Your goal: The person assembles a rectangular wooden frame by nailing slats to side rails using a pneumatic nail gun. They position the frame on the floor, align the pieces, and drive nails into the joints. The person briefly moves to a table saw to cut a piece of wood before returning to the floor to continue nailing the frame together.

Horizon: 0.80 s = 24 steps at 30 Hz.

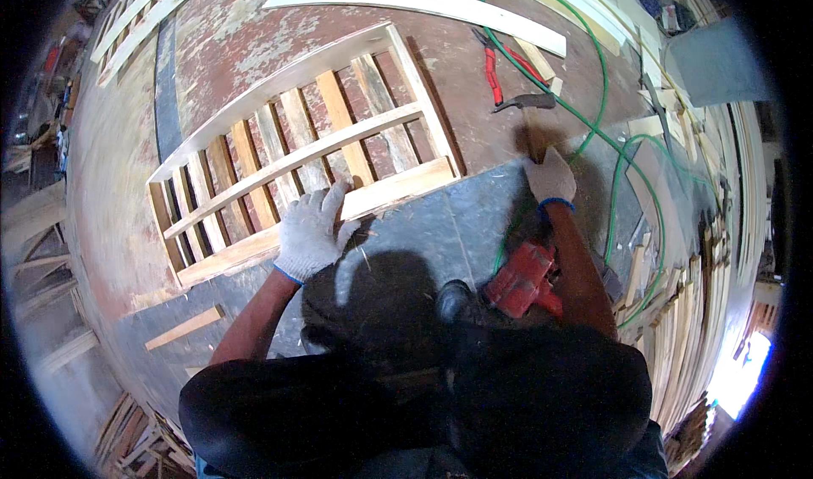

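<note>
A slatted wooden frame (292,155), like a small pallet or crate, lies at a slant on the worn floor. Several slats cross between its long rails. Over the near rail rests my left hand (310,232), in a white glove with a blue cuff, fingers stretched out and apart. To the right of the frame, my right hand (550,177), gloved the same way, is closed round the wooden handle of a claw hammer (536,102). The hammer's dark head points away from me, near red-handled pliers (494,74). The hammer handle looks slightly blurred.
A green hose (606,81) loops past the hammer and down the right side. A red nail gun-like tool (521,280) lies by my boot (457,301). A long pale board (415,5) lies beyond the frame. Stacked wood strips (682,326) line the right; a loose strip (184,326) lies left.
</note>
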Tool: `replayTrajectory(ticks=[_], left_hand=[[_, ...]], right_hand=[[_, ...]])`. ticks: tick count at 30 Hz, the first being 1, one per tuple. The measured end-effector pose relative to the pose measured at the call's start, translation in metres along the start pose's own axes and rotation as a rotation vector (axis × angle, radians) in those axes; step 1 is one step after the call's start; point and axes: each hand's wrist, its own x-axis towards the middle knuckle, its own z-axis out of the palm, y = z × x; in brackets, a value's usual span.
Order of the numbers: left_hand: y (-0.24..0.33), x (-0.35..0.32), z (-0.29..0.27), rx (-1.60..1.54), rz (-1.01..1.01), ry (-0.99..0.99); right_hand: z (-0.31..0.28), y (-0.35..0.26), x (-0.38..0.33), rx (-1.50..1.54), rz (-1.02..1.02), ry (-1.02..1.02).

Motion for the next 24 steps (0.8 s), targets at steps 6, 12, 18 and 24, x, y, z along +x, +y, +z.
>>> replayTrajectory(ticks=[6, 12, 18, 24], left_hand=[[-0.003, -0.003, 0.005, 0.019, -0.006, 0.04], [-0.005, -0.004, 0.007, 0.014, 0.009, 0.098], [-0.011, 0.0, 0.006, -0.018, 0.008, 0.007], [-0.017, 0.006, 0.012, -0.012, 0.005, -0.057]], right_hand=[[-0.007, -0.004, -0.007, 0.048, -0.023, -0.006], [-0.004, 0.001, -0.012, 0.093, -0.018, 0.019], [0.004, -0.002, -0.011, 0.038, -0.024, 0.095], [0.02, -0.001, 0.001, -0.052, 0.016, 0.173]])
